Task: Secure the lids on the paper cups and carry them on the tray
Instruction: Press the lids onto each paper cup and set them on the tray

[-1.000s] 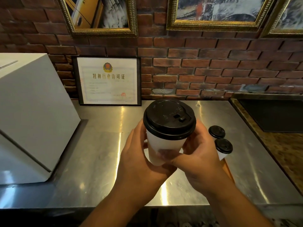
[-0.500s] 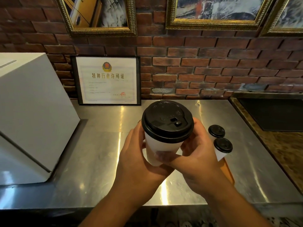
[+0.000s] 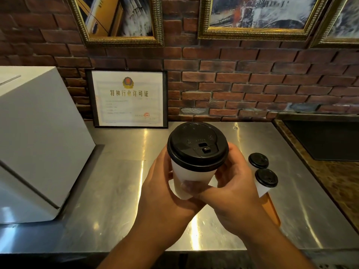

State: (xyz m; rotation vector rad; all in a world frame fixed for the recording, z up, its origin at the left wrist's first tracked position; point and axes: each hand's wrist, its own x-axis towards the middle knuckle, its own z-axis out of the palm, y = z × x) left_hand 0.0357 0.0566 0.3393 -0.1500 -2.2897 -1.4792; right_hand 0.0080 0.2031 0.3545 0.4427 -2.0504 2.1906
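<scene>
White paper cup [image 3: 191, 181], black lid [image 3: 197, 145], gripped by both hands [image 3: 165, 193].

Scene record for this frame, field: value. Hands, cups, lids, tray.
held cup: white paper, upright, above the counter
lid: black, on held cup
left hand: grips held cup's left side
right hand: grips its right side
other cups: far cup and near cup, both lidded, right of the hands
tray: orange, partly hidden by right hand; near cup seems on it
rest: white box left, framed certificate against brick wall
</scene>
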